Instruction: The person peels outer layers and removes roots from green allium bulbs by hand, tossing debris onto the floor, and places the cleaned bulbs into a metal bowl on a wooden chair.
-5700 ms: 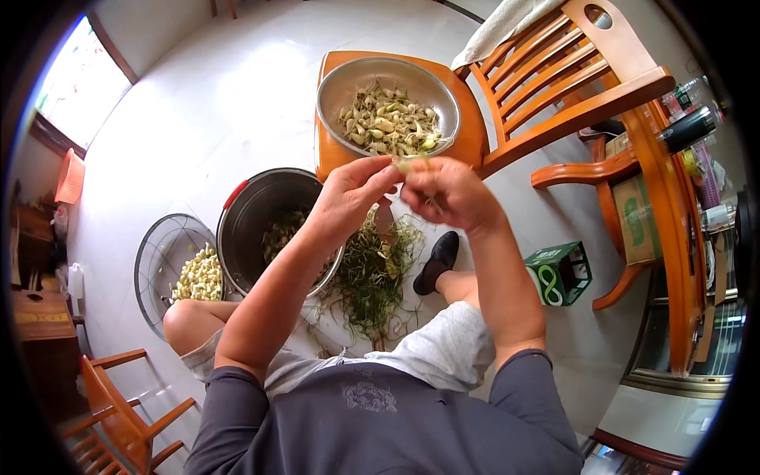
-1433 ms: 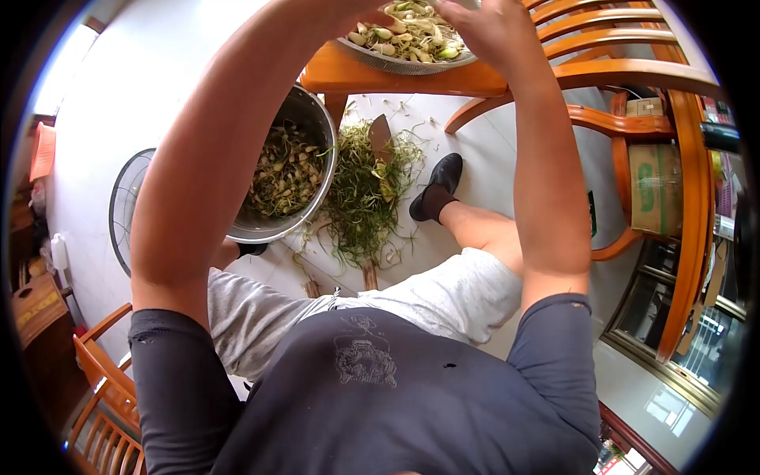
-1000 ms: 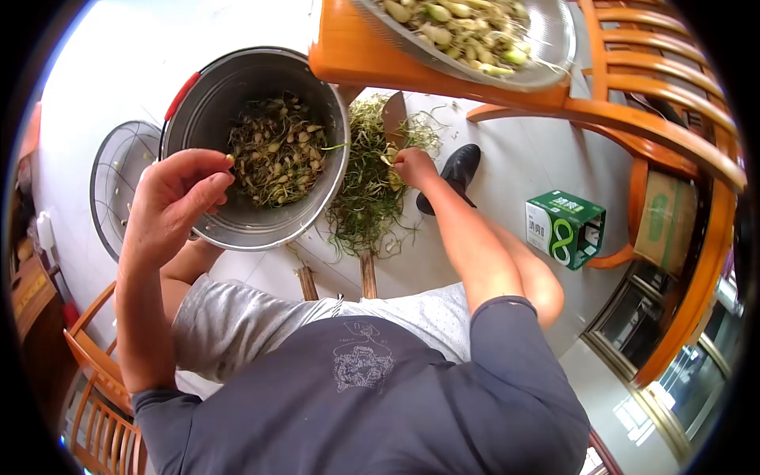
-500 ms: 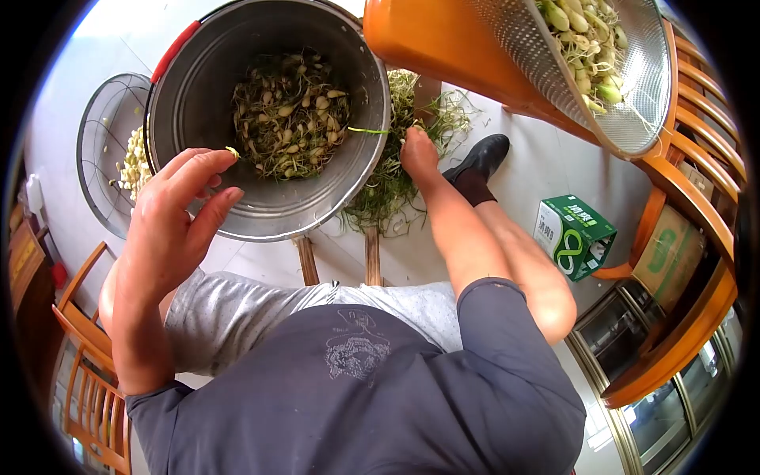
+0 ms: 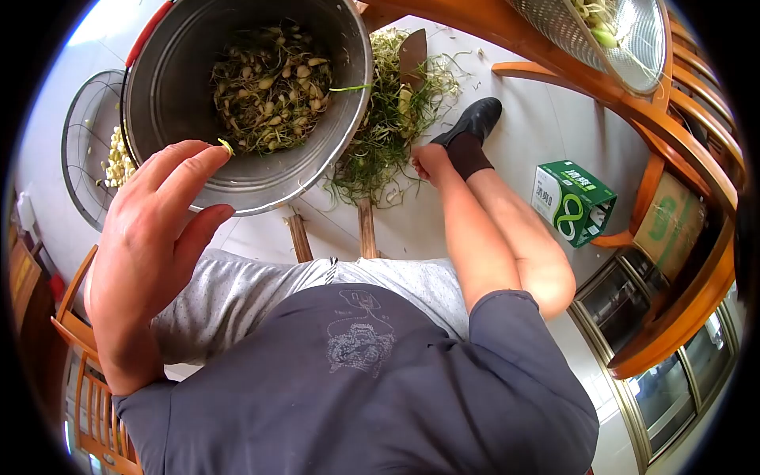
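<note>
While the left hand (image 5: 154, 226) hangs over the near-left rim of the pot (image 5: 166, 95), a small yellow-green scrap (image 5: 226, 147) sits at its fingertips; fingers bent, thumb well parted from them. Bulbs (image 5: 269, 83) with roots and stems lie in the bottom of the pot, and one green stalk (image 5: 350, 88) pokes across its right rim. Right hand (image 5: 430, 162) is curled just beside the shoe (image 5: 477, 119), near the greens (image 5: 376, 158); can't tell if it has hold of anything. A knife (image 5: 412, 57) lies at the far side of the greens. Peeled pale bulbs (image 5: 119, 158) in the wire basket (image 5: 75, 158), left of the pot; colander (image 5: 645, 47) cut off at upper right. Green box (image 5: 566, 202), right: white infinity-like loop, characters that look like 清爽, rest too small to read. Carton (image 5: 669, 226) has a green mark, illegible; shirt (image 5: 340, 412) has a pale line print, lettering unreadable. Versus half a second ago: right hand is off the greens and nearer the shoe, more knife blade shows, scrap stays at the left fingertips, less of the colander in view.
</note>
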`<state>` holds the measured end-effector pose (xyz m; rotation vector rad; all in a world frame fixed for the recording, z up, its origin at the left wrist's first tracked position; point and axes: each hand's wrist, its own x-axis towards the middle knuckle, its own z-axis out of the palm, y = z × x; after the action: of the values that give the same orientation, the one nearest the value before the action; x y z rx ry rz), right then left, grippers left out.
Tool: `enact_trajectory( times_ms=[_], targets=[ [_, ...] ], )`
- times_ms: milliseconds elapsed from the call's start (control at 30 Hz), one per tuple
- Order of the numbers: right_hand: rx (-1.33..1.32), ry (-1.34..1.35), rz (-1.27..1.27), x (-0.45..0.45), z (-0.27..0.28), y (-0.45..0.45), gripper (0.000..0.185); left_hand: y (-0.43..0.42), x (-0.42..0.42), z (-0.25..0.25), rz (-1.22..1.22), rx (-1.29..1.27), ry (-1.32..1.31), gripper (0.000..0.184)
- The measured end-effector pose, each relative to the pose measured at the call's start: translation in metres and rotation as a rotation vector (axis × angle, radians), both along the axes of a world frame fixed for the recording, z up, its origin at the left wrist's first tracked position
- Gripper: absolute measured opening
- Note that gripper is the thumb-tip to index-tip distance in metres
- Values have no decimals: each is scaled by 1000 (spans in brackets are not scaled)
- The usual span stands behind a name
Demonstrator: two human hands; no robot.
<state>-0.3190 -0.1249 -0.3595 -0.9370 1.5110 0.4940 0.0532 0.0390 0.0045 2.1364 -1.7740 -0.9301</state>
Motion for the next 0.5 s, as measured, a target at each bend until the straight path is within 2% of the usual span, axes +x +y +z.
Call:
enact_trajectory(
  times_ms=[67,100,167,200,233,333,467,500],
  targets=[
    [140,104,-116,-14,4,15,15,-2,-2,2,-3,-2,8,44],
    [185,126,-32,-30,-5,25,16,-4,-2,2,-1,0,10,45],
    [191,114,440,-62,-42,49,17,-8,-3,1,2,11,17,45],
    [191,137,497,-71,-52,64,17,-10,-3,0,5,24,20,45],
    [212,317,219,-61,-36,78,16,-11,-4,-1,9,42,22,45],
    [204,289,32,-63,-56,101,17,-21,-8,-5,-19,20,1,42],
    [99,257,98,-58,-70,118,26,-28,-8,-13,-9,64,-4,41],
    [87,276,102,-48,-57,116,27,-30,-8,-15,-5,73,-12,40]
  ],
)
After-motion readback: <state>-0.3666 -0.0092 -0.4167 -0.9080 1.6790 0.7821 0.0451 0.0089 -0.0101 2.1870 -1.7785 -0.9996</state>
